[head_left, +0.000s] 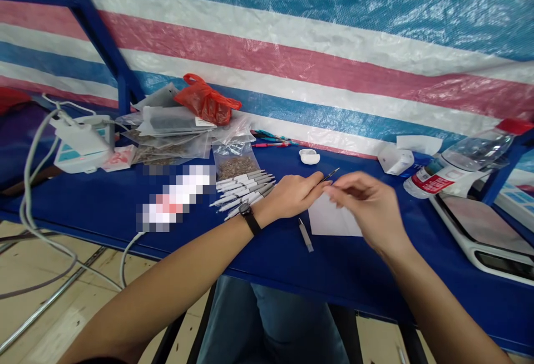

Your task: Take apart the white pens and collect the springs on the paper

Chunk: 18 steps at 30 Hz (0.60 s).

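My left hand [294, 194], with a black watch on the wrist, rests on the blue table [104, 202] and pinches a thin dark pen-like part [329, 175] that sticks out to the right. My right hand [367, 205] hovers over a white sheet of paper [329, 220], its fingers curled and pinched close to that part's tip; what it holds, if anything, is too small to make out. A small grey pen piece [306, 235] lies on the table just below both hands. A row of several white pens [244, 188] lies left of my left hand.
Plastic bags of small parts [236, 163] and a red bag [206, 102] sit at the back left, beside a white charger and cables [79, 136]. A white earbud case [309, 156], a tissue pack [396, 159], a lying water bottle [459, 166] and a white scale [484, 230] are on the right.
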Tool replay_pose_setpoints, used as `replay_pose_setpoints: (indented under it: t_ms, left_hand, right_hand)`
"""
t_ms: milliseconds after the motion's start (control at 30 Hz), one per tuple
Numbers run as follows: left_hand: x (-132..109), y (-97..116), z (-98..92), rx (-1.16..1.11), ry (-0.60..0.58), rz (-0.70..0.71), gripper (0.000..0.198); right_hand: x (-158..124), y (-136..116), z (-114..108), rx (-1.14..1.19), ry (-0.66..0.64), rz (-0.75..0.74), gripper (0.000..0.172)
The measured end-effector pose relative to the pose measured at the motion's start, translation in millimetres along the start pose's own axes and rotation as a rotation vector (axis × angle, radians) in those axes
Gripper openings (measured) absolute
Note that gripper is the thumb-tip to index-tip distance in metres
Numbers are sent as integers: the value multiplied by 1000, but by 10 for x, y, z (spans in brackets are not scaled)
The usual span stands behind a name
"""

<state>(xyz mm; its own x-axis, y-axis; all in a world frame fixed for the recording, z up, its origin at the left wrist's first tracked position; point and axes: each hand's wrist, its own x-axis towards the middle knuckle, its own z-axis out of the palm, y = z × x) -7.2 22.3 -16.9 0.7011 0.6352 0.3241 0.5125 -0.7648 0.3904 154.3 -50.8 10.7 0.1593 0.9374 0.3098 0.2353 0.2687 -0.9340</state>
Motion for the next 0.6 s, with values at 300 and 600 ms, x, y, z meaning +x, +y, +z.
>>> replay_pose_setpoints:
  t_ms: [300,600]
  left_hand:
    - [-42,59,71,-58,94,191,50]
    - [-33,39,89,-62,124,205,51]
  right_hand:
    - [103,43,-52,125,354,-120,34]
    - [109,45,-68,211,302,-74,39]
